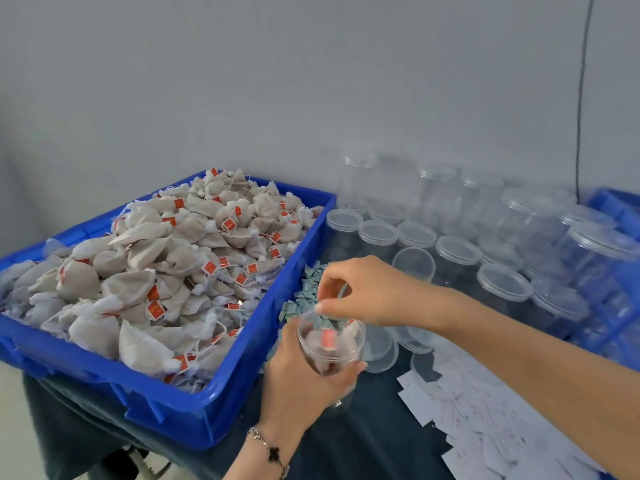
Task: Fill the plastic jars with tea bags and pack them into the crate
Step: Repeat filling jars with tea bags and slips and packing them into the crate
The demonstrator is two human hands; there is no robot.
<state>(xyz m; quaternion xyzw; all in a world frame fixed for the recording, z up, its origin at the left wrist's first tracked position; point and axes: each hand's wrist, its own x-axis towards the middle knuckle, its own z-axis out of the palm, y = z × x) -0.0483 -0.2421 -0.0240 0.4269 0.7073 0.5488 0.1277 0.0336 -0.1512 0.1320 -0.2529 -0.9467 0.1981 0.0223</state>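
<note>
The left hand (304, 379) is wrapped around a clear round plastic jar (330, 344), holding it upright just right of the big blue plastic crate (221, 386) heaped with beige cloth tea bags (166, 268). The right hand (360, 292) hovers over the jar's open mouth, fingers pinched together on something too small to tell. Beige bags with red tags already fill the jar nearly to its rim.
</note>
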